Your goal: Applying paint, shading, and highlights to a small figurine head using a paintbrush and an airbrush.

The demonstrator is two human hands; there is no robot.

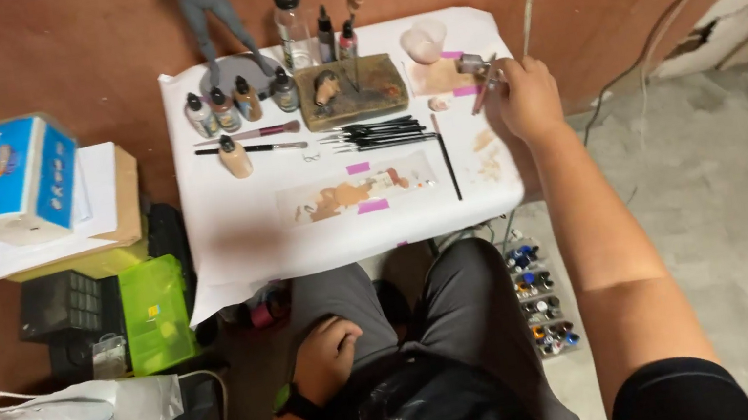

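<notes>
I see my left hand [325, 356] resting loosely curled and empty on my left thigh, below the paper-covered table [239, 230]. Right of the brushes [382, 130], my right hand [525, 98] grips an airbrush [478, 71] over the table's far right corner.

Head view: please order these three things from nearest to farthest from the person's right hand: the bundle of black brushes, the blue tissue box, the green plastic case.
From the right hand:
1. Bundle of black brushes, just to its left on the white paper.
2. Green plastic case, lower left, beside the table.
3. Blue tissue box, far left, on stacked papers.
</notes>
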